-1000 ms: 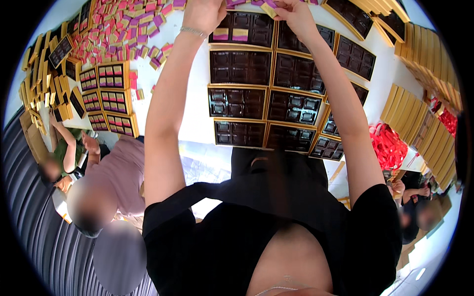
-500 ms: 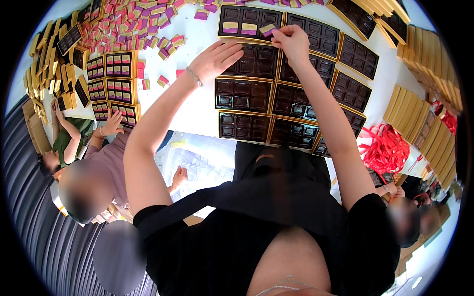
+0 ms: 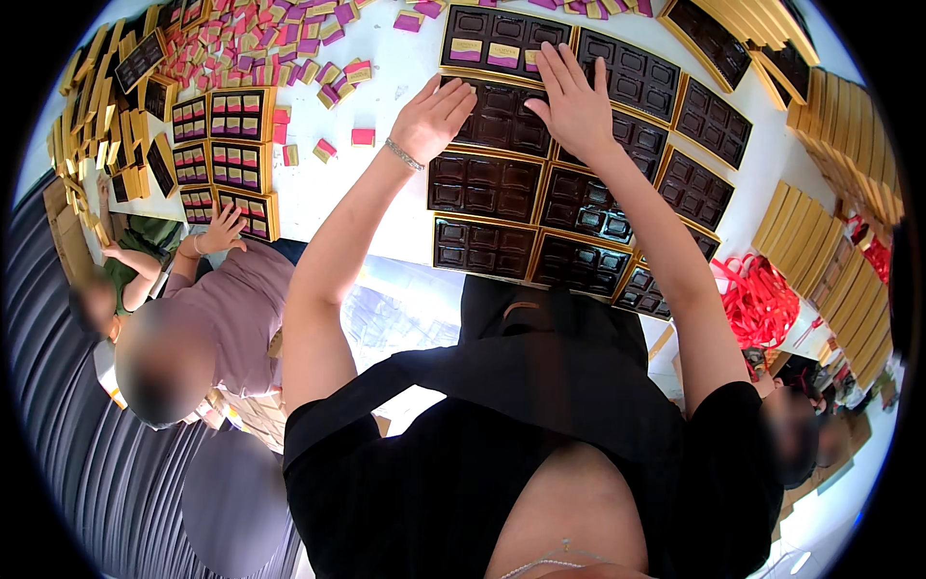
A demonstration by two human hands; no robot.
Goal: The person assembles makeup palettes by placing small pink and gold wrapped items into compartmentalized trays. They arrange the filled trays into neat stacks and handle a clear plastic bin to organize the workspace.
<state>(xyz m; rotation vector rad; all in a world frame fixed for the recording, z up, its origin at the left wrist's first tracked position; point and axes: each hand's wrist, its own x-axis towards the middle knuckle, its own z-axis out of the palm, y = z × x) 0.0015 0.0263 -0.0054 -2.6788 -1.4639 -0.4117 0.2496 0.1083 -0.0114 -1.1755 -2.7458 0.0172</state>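
Dark brown compartment trays with gold rims stand in rows before me. The farthest-left tray [image 3: 482,26] holds wrapped pieces in its near row: two purple-and-gold wrapped pieces [image 3: 503,55] show fully, and a third [image 3: 531,61] is partly covered by my right fingers. My right hand [image 3: 579,108] is open over that tray's near right corner, fingers stretched and thumb apart, with nothing visible in it. My left hand [image 3: 431,118] rests at the left end of the tray below [image 3: 506,118], fingers extended and close together. No held piece shows there.
Loose wrapped pieces [image 3: 275,48] lie heaped at the far left. Filled boxes [image 3: 239,164] stand left, with a co-worker's hand [image 3: 225,227] on one. Gold box stacks [image 3: 844,135] and red ribbon [image 3: 757,299] are on the right.
My right hand has let go of the wrapped piece, now in the tray's third near compartment, and its fingers have spread out. My left hand has shifted slightly nearer.
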